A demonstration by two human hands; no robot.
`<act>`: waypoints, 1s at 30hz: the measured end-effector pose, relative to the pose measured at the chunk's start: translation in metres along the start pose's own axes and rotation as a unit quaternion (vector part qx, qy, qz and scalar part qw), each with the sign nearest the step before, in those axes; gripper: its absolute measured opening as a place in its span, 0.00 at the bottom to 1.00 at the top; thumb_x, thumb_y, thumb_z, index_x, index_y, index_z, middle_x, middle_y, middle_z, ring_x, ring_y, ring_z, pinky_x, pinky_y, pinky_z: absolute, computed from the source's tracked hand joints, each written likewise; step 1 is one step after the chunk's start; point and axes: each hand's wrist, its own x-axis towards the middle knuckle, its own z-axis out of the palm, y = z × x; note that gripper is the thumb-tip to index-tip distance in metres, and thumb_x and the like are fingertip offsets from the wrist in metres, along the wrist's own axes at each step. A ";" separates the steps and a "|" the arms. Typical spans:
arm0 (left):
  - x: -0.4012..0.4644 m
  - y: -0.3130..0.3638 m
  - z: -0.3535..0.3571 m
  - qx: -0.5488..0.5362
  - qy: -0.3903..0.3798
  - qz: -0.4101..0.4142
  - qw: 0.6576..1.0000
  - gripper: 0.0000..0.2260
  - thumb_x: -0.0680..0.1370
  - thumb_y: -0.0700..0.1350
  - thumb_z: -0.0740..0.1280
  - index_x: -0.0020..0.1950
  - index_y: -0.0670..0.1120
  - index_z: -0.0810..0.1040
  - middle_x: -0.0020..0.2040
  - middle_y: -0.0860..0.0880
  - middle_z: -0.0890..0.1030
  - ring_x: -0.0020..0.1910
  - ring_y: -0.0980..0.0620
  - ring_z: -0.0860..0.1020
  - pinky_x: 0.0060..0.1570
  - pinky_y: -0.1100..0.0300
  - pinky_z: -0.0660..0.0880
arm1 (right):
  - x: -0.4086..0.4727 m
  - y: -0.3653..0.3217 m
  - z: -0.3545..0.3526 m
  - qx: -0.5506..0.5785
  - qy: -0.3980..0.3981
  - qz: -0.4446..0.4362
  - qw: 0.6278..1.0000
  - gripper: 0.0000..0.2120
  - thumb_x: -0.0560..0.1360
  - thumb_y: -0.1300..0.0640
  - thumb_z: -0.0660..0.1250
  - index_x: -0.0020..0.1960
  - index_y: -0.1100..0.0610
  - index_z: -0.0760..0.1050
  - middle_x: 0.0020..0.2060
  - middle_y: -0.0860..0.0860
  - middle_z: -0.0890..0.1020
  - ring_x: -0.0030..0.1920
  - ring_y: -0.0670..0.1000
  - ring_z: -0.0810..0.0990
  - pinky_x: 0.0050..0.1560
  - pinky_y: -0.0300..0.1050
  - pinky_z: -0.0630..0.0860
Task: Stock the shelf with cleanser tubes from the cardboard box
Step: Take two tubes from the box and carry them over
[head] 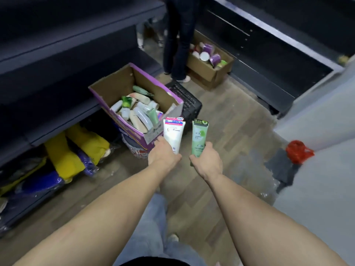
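Risk noted: left hand (163, 154) gripped a white tube (173, 134) and right hand (208, 160) a green tube (198, 139), both by their lower ends only; either could slip. Cardboard box (134, 104) stood beside the dark shelf (57, 60), its raised flap narrowing access, while open floor (230, 120) lay rightward.

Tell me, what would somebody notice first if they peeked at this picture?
Two bare hands in the middle hold tubes upright: the left hand grips a white plastic cleanser tube, the right hand a pale green plastic cleanser tube. Just behind them, on the left, an open purple-edged cardboard box is heaped with more tubes. Farther back, another person's dark trouser legs stand beside a second brown cardboard box.
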 end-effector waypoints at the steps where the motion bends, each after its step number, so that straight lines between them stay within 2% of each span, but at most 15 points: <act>1: 0.019 -0.002 -0.007 -0.013 0.007 -0.014 1.000 0.31 0.71 0.51 0.74 0.65 0.40 0.63 0.63 0.42 0.73 0.61 0.39 0.76 0.54 0.50 0.73 | 0.016 -0.015 0.002 -0.011 -0.005 -0.013 1.000 0.24 0.71 0.50 0.69 0.63 0.57 0.66 0.55 0.56 0.81 0.55 0.60 0.80 0.51 0.49 0.75; 6: 0.107 -0.017 -0.043 -0.078 0.040 -0.079 0.993 0.33 0.70 0.53 0.75 0.66 0.41 0.64 0.63 0.42 0.73 0.60 0.39 0.76 0.53 0.50 0.73 | 0.082 -0.087 0.013 -0.057 -0.041 -0.084 0.994 0.23 0.71 0.51 0.69 0.62 0.56 0.67 0.54 0.55 0.81 0.55 0.59 0.80 0.51 0.49 0.76; 11: 0.166 -0.031 -0.078 -0.098 0.047 -0.137 0.985 0.35 0.70 0.55 0.74 0.68 0.41 0.62 0.65 0.42 0.73 0.62 0.40 0.76 0.55 0.51 0.73 | 0.131 -0.147 0.023 -0.091 -0.079 -0.135 0.983 0.26 0.72 0.50 0.69 0.67 0.56 0.67 0.55 0.56 0.82 0.57 0.59 0.80 0.50 0.47 0.73; 18: 0.224 -0.044 -0.101 -0.131 0.042 -0.211 0.968 0.29 0.70 0.52 0.73 0.66 0.43 0.66 0.61 0.44 0.75 0.58 0.42 0.78 0.48 0.54 0.73 | 0.186 -0.217 0.048 -0.113 -0.138 -0.182 0.967 0.20 0.71 0.52 0.69 0.60 0.55 0.68 0.51 0.53 0.83 0.52 0.58 0.81 0.48 0.47 0.76; 23: 0.255 -0.044 -0.091 -0.151 0.036 -0.256 0.954 0.30 0.71 0.48 0.71 0.69 0.43 0.62 0.62 0.43 0.74 0.59 0.41 0.77 0.50 0.53 0.73 | 0.225 -0.235 0.069 -0.136 -0.191 -0.204 0.950 0.21 0.71 0.51 0.69 0.61 0.54 0.68 0.53 0.54 0.82 0.53 0.59 0.81 0.44 0.44 0.69; 27: 0.278 -0.040 -0.078 -0.148 0.019 -0.313 0.938 0.36 0.73 0.48 0.71 0.75 0.42 0.56 0.66 0.41 0.70 0.62 0.40 0.75 0.55 0.52 0.73 | 0.266 -0.237 0.083 -0.188 -0.232 -0.219 0.929 0.23 0.71 0.51 0.70 0.62 0.57 0.68 0.54 0.55 0.82 0.53 0.59 0.81 0.45 0.45 0.71; 30: 0.294 -0.033 -0.067 -0.164 0.005 -0.355 0.920 0.34 0.73 0.47 0.72 0.73 0.41 0.60 0.65 0.41 0.70 0.63 0.41 0.75 0.57 0.52 0.73 | 0.301 -0.237 0.093 -0.217 -0.272 -0.218 0.912 0.22 0.71 0.51 0.70 0.61 0.57 0.68 0.53 0.55 0.83 0.53 0.60 0.81 0.48 0.46 0.75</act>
